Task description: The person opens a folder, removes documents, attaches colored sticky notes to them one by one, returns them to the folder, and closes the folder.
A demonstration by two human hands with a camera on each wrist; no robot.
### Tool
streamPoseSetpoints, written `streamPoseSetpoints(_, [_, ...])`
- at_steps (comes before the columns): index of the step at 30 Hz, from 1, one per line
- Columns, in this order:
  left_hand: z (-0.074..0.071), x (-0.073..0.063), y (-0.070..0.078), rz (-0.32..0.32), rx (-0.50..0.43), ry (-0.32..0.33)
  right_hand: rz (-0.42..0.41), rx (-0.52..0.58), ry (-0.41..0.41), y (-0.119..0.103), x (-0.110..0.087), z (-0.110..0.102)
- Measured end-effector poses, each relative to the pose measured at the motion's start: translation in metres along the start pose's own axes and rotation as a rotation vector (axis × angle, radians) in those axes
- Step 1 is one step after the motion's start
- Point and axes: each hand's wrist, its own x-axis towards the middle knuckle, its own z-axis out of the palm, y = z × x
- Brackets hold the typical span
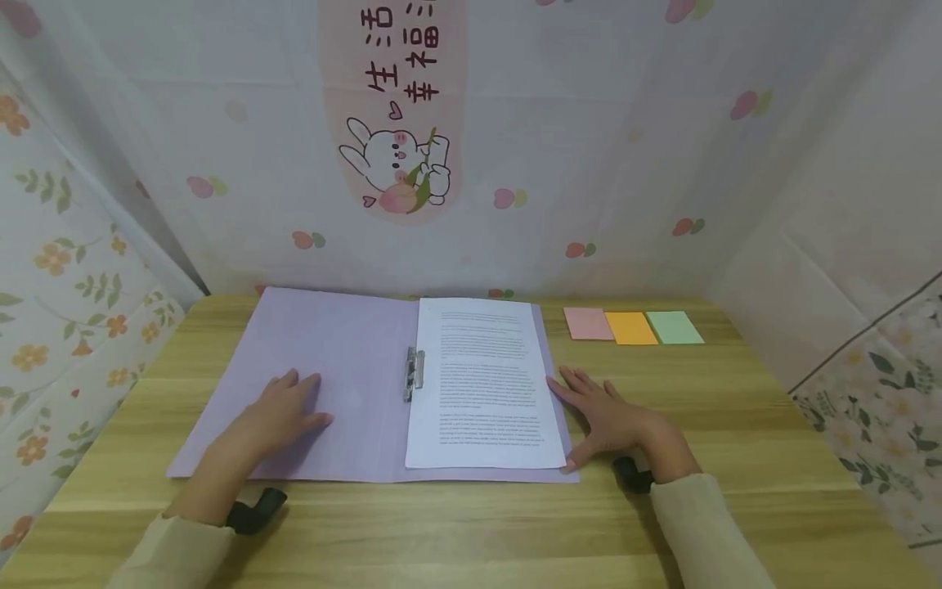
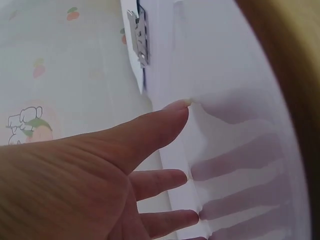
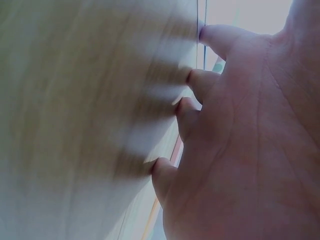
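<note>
A light purple folder (image 1: 331, 343) lies spread flat on the wooden table. Its left cover is bare, and a metal clip (image 1: 414, 374) sits near the spine. On the right half rests a stack of printed paper (image 1: 486, 384), its left edge at the clip. My left hand (image 1: 283, 417) rests on the left cover with fingers spread, fingertips touching it in the left wrist view. At the folder's right edge is my right hand (image 1: 611, 413), fingers spread, with thumb and index fingertip right at the edge of the paper and folder. Its other fingertips touch the table.
Three sticky note pads, pink (image 1: 588, 324), orange (image 1: 630, 328) and green (image 1: 674, 327), lie side by side at the back right of the wooden table (image 1: 471, 532). Behind the table hangs a printed curtain (image 1: 589, 147); floral cloth (image 1: 66, 270) covers the left side.
</note>
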Motion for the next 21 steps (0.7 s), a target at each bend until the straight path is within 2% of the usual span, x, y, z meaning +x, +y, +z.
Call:
streamPoseSetpoints(5, [0.001, 0.004, 0.011, -0.015, -0.016, -0.004, -0.001, 0.007, -0.001, 0.0, 0.0, 0.001])
streamPoseSetpoints(9, [0.006, 0.012, 0.023, 0.046, -0.009, 0.041, 0.0, 0.01, -0.002, 0.001, 0.0, 0.001])
streamPoseSetpoints(14, [0.018, 0.022, 0.04, 0.103, 0.03, 0.091, -0.005, 0.01, -0.003, 0.001, 0.0, 0.001])
streamPoseSetpoints(18, [0.032, 0.022, 0.05, 0.148, 0.046, 0.115, -0.012, 0.011, -0.001, 0.0, 0.0, 0.001])
streamPoseSetpoints(21, [0.038, 0.019, 0.053, 0.195, 0.012, 0.117, -0.013, 0.007, 0.006, -0.001, 0.001, 0.0])
